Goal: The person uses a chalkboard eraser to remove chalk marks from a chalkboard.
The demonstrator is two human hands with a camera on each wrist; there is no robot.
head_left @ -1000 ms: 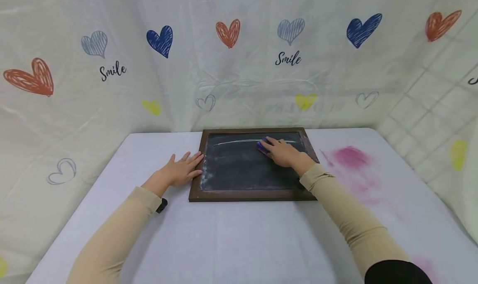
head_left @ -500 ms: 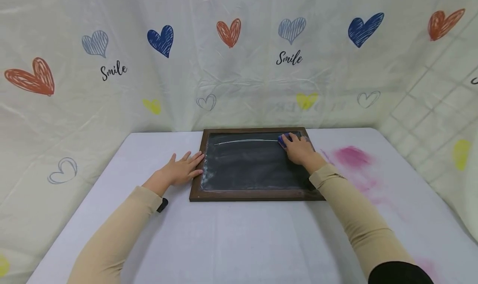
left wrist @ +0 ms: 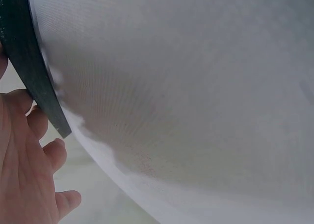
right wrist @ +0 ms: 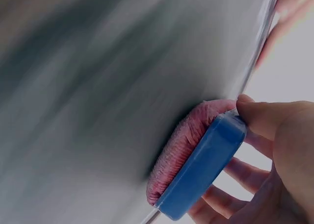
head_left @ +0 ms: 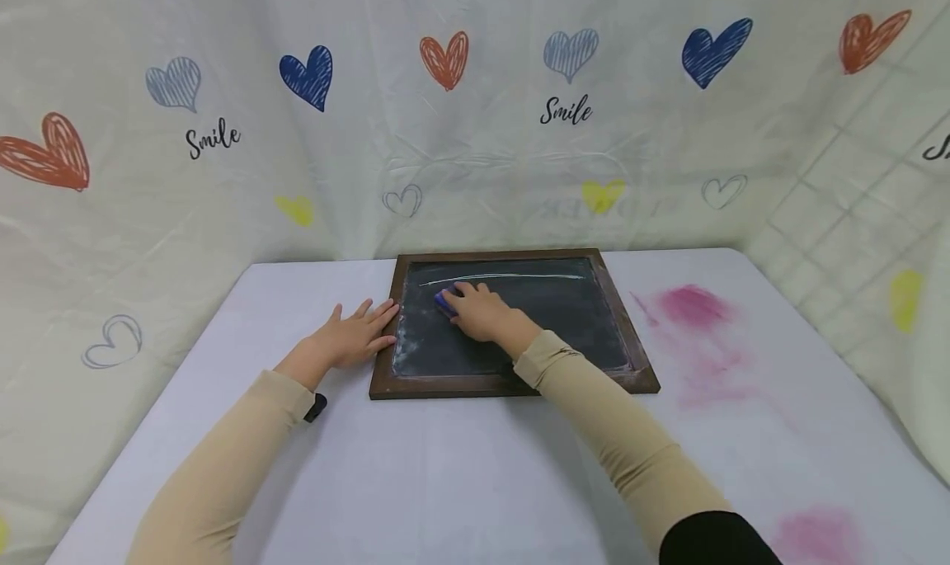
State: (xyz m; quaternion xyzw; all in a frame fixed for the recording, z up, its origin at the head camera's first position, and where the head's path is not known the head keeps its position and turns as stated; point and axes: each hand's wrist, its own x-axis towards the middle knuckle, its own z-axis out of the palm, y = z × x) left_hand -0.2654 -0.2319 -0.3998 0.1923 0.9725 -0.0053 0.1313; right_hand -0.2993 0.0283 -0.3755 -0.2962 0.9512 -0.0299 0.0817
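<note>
Head view showed the right hand [head_left: 478,313] with its grip clenched on a blue-backed, pink-felted eraser [head_left: 445,303] near the left edge of the dark wood-framed chalkboard [head_left: 512,326], left hand [head_left: 349,340] flat, fingers released, bracing the frame; wiping well called for flat, firm, overlapping strokes.
</note>
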